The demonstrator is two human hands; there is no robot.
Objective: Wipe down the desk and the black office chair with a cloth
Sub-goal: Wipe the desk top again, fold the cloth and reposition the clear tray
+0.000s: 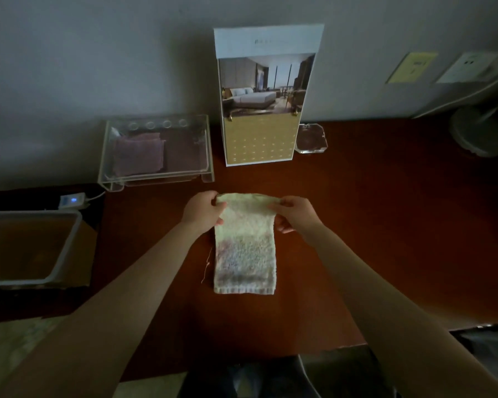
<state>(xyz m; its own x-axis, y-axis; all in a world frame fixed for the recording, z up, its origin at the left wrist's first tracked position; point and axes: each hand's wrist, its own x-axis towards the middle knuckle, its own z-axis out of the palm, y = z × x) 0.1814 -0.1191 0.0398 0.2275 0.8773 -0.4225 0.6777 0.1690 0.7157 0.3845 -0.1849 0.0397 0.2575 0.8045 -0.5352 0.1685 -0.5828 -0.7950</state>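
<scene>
Pinches the pale terry cloth's (245, 245) far corners, one in the left hand (203, 209), one in the right hand (295, 214). Holds it over the reddish-brown desk (385, 225), near end resting on the wood.

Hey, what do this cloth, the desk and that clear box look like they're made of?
The cloth looks like cream terry cotton: nubby looped pile, a loose thread at its edge. The desk seems reddish-brown wood or laminate, smooth with a dull sheen; dim light hides any grain. The clear box seems acrylic: transparent walls, thick pale edges.
</scene>
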